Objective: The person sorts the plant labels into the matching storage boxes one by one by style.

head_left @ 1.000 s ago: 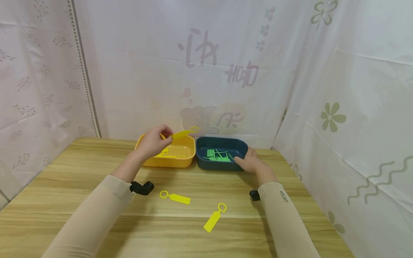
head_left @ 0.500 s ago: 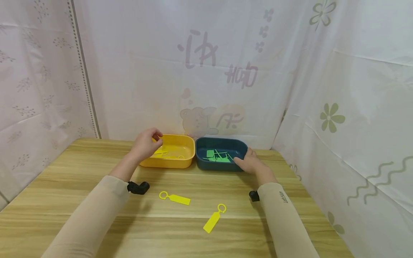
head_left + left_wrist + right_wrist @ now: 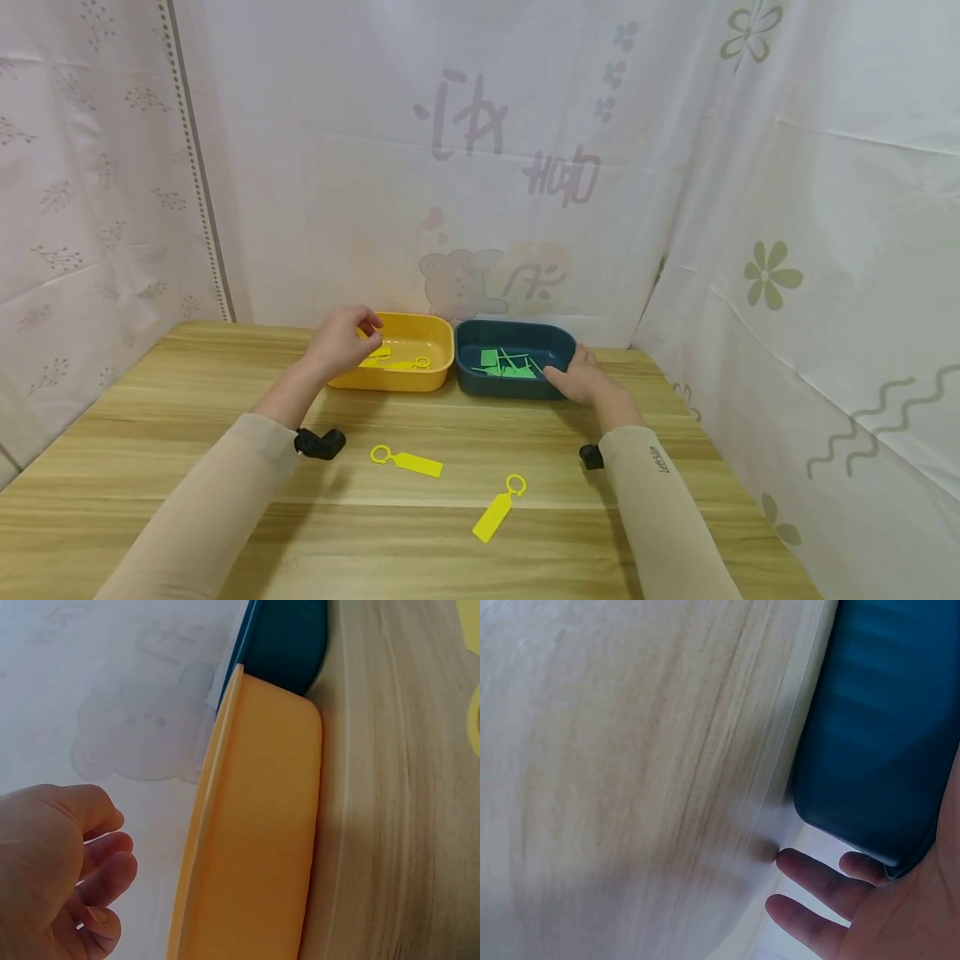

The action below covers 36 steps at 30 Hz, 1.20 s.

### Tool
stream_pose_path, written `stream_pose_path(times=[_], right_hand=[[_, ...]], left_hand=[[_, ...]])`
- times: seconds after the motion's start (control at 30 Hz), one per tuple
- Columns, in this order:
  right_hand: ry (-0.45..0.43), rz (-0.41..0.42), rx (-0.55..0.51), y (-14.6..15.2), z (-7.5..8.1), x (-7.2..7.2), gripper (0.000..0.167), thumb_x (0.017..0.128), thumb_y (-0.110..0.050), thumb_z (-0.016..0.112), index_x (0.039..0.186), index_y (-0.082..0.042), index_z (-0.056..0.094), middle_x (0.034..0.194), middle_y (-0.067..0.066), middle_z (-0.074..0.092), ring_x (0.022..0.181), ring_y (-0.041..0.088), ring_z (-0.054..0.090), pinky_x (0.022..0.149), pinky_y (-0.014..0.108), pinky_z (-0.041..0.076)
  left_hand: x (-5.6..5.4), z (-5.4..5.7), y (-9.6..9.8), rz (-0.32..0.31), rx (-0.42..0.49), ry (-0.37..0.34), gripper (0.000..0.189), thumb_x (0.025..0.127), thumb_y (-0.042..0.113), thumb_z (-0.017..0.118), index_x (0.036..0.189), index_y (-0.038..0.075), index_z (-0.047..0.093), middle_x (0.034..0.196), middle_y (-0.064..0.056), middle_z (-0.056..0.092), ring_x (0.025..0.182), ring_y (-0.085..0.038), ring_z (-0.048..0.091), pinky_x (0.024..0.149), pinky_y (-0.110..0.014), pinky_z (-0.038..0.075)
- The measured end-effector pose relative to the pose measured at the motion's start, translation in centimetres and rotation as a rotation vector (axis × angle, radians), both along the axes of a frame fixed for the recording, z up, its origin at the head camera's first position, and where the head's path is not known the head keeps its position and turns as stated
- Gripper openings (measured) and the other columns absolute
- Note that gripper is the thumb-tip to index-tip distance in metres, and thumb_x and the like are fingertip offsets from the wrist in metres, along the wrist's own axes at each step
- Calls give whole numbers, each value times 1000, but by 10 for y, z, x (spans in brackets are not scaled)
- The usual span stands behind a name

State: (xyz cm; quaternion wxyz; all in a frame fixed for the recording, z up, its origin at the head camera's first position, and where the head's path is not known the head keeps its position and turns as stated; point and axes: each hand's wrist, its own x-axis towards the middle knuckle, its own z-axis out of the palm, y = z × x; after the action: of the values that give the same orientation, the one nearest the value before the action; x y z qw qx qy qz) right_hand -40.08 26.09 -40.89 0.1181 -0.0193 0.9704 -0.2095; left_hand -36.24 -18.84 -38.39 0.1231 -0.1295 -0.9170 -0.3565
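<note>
My left hand [image 3: 341, 342] hovers over the left end of a yellow plastic bin [image 3: 390, 380], fingers loosely bent around nothing. Inside that bin lie several yellow ring-ended tags [image 3: 405, 364], partly hidden by the hand. In the left wrist view, the same hand [image 3: 67, 870] stands apart from the bin's outer wall. At the right end of the dark blue bin [image 3: 480, 386], my right hand [image 3: 583, 377] holds the corner, thumb over the rim and fingers round the outside. Green flat pieces and thin strips [image 3: 510, 367] lie in the blue bin.
Two yellow ring-ended tags lie flat on the wooden table [image 3: 420, 550]: one tag [image 3: 417, 464] left of centre, another tag [image 3: 492, 517] nearer the front. Both bins stand side by side at the table's back edge. A printed curtain [image 3: 337, 167] hangs behind.
A yellow tag that my left hand held over the yellow bin has been let go into it. The left hand has drawn back left and slightly lower. My right hand stays put.
</note>
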Motion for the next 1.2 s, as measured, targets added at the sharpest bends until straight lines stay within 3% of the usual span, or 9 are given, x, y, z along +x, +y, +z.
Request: stream_pose_path(times=[0.17, 0.43, 0.63, 0.83, 1.2], right_hand=[[7, 2, -3, 0, -1, -1, 109, 110, -61, 41, 169, 8, -19, 178, 37, -14, 167, 56, 5, 134, 69, 15], [2, -2, -2, 1, -2, -4, 111, 109, -61, 42, 168, 9, -20, 178, 36, -16, 168, 55, 3, 135, 69, 15], [-8, -8, 2, 0, -1, -2, 110, 110, -61, 42, 168, 9, -20, 179, 36, -15, 168, 55, 3, 134, 69, 14], [-4, -8, 7, 0, -2, -1, 111, 110, -62, 41, 168, 9, -20, 179, 36, -15, 168, 55, 3, 135, 68, 15], [-8, -10, 12, 1, -4, -4, 110, 110, -63, 41, 168, 9, -20, 179, 36, -15, 168, 55, 3, 135, 69, 14]], left_hand=[[4, 0, 8, -15, -68, 22, 22, 103, 18, 70, 121, 5, 73, 111, -14, 78, 72, -20, 63, 69, -33, 53], [13, 3, 33, -88, -143, 10, 22, 101, 18, 72, 120, 9, 76, 108, -8, 77, 88, -23, 66, 76, -35, 55], [24, 2, 56, -189, -176, 16, 21, 99, 17, 74, 118, 8, 76, 104, -6, 76, 89, -22, 66, 83, -35, 59], [35, -6, 83, -279, -249, 18, 17, 100, 17, 78, 116, 12, 77, 104, 0, 76, 93, -20, 68, 90, -34, 61], [70, -18, 125, -473, -405, -21, 19, 101, 22, 80, 117, 13, 78, 101, 1, 74, 86, -13, 61, 76, -28, 55]])
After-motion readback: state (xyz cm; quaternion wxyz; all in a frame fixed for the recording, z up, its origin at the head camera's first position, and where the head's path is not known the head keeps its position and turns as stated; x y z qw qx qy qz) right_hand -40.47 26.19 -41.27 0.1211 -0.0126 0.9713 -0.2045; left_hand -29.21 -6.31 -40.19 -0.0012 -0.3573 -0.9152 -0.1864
